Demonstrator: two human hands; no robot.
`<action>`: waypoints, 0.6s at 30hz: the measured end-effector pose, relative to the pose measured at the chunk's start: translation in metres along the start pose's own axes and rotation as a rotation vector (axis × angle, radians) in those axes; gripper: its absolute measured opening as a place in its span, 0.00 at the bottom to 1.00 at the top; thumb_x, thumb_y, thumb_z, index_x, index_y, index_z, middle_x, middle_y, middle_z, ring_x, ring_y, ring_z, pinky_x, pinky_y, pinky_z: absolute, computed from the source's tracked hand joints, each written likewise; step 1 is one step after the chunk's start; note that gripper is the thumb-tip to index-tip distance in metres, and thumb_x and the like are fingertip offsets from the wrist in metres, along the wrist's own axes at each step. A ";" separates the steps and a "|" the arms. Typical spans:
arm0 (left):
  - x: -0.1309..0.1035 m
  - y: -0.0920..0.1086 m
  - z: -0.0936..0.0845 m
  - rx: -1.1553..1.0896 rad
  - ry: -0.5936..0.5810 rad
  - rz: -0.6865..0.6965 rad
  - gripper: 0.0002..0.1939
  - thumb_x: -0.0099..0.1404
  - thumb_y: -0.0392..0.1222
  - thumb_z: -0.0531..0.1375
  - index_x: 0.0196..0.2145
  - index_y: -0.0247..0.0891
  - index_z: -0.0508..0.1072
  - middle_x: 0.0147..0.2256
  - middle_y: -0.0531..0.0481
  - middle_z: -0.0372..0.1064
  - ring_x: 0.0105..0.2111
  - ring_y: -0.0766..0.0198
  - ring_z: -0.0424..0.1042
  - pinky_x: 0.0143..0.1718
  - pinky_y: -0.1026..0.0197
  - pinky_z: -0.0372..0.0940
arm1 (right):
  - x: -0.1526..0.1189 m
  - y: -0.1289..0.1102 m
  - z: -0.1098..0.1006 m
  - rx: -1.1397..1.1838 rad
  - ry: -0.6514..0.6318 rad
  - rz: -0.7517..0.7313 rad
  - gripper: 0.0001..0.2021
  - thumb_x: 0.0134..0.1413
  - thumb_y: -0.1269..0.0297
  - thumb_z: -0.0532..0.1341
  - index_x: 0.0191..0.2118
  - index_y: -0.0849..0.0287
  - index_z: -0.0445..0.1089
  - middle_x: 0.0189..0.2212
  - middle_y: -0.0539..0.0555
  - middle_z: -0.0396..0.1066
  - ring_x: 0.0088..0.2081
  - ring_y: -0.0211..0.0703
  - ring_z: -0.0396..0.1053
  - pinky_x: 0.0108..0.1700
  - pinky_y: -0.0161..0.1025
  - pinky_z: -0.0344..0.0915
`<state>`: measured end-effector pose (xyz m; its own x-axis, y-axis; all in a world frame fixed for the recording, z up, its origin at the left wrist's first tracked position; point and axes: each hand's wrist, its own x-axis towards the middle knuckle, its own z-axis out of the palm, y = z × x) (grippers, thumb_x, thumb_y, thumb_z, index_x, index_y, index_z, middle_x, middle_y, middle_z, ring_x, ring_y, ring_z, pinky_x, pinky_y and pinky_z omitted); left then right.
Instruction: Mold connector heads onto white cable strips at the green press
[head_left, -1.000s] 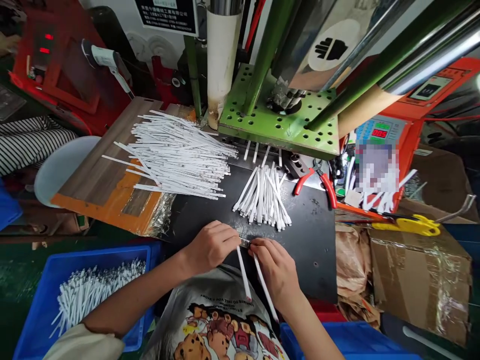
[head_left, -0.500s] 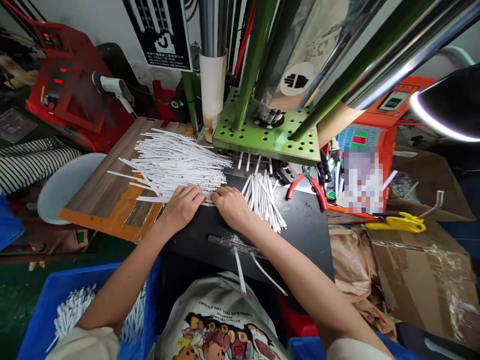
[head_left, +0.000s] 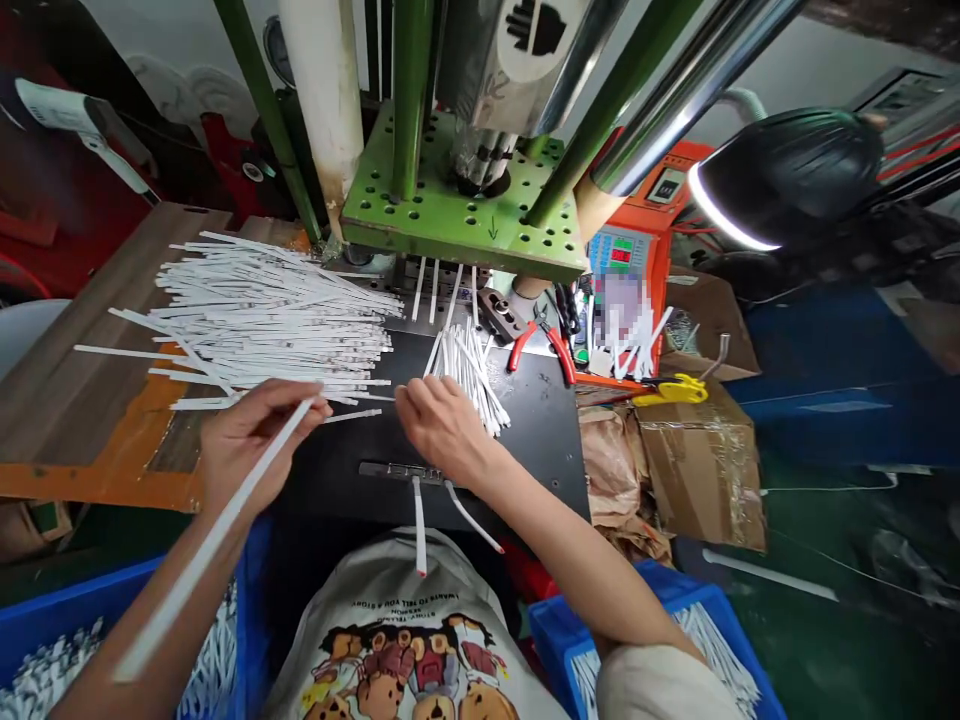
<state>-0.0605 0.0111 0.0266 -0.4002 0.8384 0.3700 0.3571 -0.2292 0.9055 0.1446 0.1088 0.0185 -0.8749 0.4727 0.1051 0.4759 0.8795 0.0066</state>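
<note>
A long white strip (head_left: 217, 535) is pinched in my left hand (head_left: 259, 440), its wide end slanting down over my left forearm. To the right, my right hand (head_left: 442, 425) has its fingers curled at the black work surface, near the end of a thin strip; what they hold is hidden. A large pile of white strips (head_left: 270, 310) lies beyond my left hand, and a smaller bundle (head_left: 474, 375) lies just behind my right hand. A metal fixture (head_left: 390, 470) at the surface's front edge has two white strips hanging from it.
Above the surface stands a press with a green perforated plate (head_left: 465, 235). Red-handled pliers (head_left: 541, 345) and a metal block (head_left: 501, 315) lie at its right. A yellow tool (head_left: 671, 390) rests by a cardboard box (head_left: 701, 470). Blue bins (head_left: 255, 600) stand below.
My left hand has moved left and towards me and now holds a strip raised. My right hand remains near the pile's right end. The view has shifted to the right.
</note>
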 end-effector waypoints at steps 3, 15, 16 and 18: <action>-0.024 -0.004 0.006 0.144 -0.080 0.160 0.11 0.60 0.31 0.66 0.38 0.47 0.79 0.36 0.54 0.74 0.34 0.66 0.75 0.35 0.64 0.71 | -0.041 0.003 -0.002 0.146 0.167 0.233 0.14 0.68 0.70 0.48 0.40 0.62 0.71 0.35 0.59 0.70 0.36 0.47 0.65 0.37 0.42 0.60; -0.051 -0.019 0.037 0.374 -0.634 0.389 0.08 0.69 0.34 0.55 0.40 0.38 0.74 0.38 0.47 0.77 0.40 0.61 0.76 0.43 0.58 0.69 | -0.128 -0.036 0.031 0.600 0.358 0.410 0.08 0.65 0.71 0.54 0.43 0.57 0.71 0.40 0.57 0.75 0.42 0.43 0.73 0.45 0.43 0.70; -0.049 -0.018 0.036 0.394 -0.648 0.407 0.09 0.69 0.33 0.54 0.41 0.38 0.74 0.38 0.46 0.77 0.40 0.60 0.76 0.43 0.57 0.69 | -0.127 -0.037 0.031 0.565 0.339 0.392 0.09 0.66 0.70 0.53 0.44 0.57 0.71 0.41 0.58 0.75 0.43 0.45 0.73 0.45 0.43 0.70; -0.049 -0.017 0.036 0.421 -0.644 0.445 0.08 0.69 0.34 0.54 0.41 0.37 0.73 0.38 0.45 0.77 0.40 0.59 0.76 0.43 0.56 0.68 | -0.125 -0.037 0.030 0.509 0.321 0.357 0.10 0.66 0.70 0.52 0.43 0.58 0.71 0.41 0.59 0.75 0.43 0.46 0.72 0.45 0.44 0.69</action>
<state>-0.0171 -0.0080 -0.0147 0.3568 0.8596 0.3657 0.6978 -0.5055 0.5075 0.2335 0.0189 -0.0243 -0.5659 0.7666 0.3033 0.5594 0.6273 -0.5418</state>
